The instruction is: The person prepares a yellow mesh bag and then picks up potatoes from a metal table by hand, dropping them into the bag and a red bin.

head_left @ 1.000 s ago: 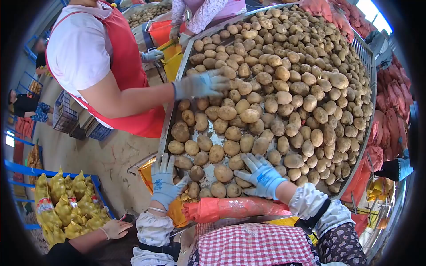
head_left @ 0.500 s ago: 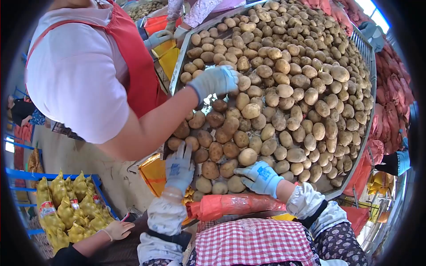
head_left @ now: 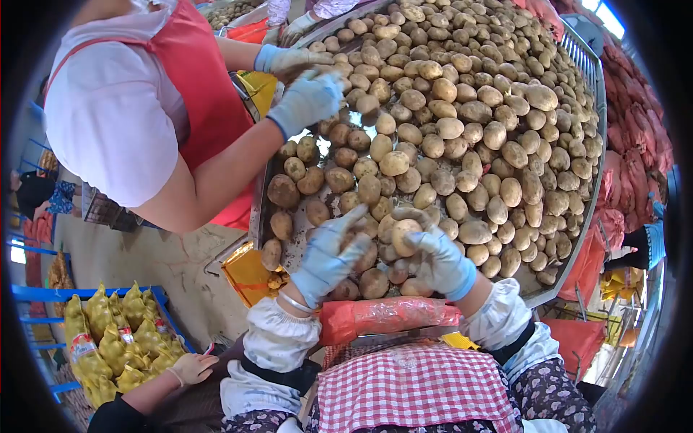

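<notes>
Potatoes [head_left: 433, 144] cover a metal sorting table [head_left: 600, 162] in front of me. My right hand [head_left: 444, 265], in a pale blue and white glove, grips a light brown potato [head_left: 406, 237] between thumb and fingers, just above the others. To its left, my left hand [head_left: 328, 258], gloved alike, has its fingers apart over potatoes at the near side. Its fingertips are slightly blurred, and I see nothing held in them. A rolled red plastic sheet [head_left: 393, 317] lies along the near edge below both wrists.
On the left, a co-worker in a red apron [head_left: 198, 86] reaches over the table with gloved hands [head_left: 310, 101]. Yellow net bags [head_left: 115, 332] stand at lower left, with another person's hand [head_left: 193, 368] beside them. Red sacks [head_left: 635, 137] are stacked on the right.
My left hand has moved right and slightly up from the left edge. My right hand has risen and now grips a potato. The co-worker's hand has drawn back left, and several near-left potatoes have shifted.
</notes>
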`<action>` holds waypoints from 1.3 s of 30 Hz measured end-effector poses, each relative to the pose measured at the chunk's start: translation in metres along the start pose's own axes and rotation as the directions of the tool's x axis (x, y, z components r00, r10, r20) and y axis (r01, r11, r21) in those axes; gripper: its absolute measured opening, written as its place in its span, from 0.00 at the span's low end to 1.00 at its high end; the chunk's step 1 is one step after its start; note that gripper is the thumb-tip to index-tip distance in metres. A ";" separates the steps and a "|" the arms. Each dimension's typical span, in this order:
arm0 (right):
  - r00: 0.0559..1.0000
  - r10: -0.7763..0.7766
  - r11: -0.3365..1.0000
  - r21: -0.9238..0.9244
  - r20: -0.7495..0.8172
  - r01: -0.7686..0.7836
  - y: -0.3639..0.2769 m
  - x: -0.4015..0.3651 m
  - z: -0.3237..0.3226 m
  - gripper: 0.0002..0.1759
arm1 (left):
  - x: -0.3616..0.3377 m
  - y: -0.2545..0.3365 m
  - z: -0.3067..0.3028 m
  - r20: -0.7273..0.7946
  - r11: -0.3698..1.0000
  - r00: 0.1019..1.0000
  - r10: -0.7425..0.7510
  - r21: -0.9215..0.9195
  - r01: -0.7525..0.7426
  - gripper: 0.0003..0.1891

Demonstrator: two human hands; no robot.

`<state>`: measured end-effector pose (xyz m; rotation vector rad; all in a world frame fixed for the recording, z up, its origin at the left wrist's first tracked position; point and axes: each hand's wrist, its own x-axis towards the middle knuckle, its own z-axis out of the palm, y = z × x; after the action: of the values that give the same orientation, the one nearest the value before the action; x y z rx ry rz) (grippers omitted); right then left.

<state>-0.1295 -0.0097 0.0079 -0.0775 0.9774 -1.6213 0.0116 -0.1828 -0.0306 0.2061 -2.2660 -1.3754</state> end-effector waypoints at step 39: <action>0.991 -0.017 -0.159 -0.978 -0.131 -0.132 -0.031 -0.037 -0.045 0.33 | 0.001 0.025 0.033 0.229 0.748 0.962 -0.152 0.662 -0.039 0.26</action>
<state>-0.1665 0.0448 0.0145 -1.0625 2.1342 -0.2748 -0.0021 -0.1448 -0.0207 0.3358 -2.9327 -0.5715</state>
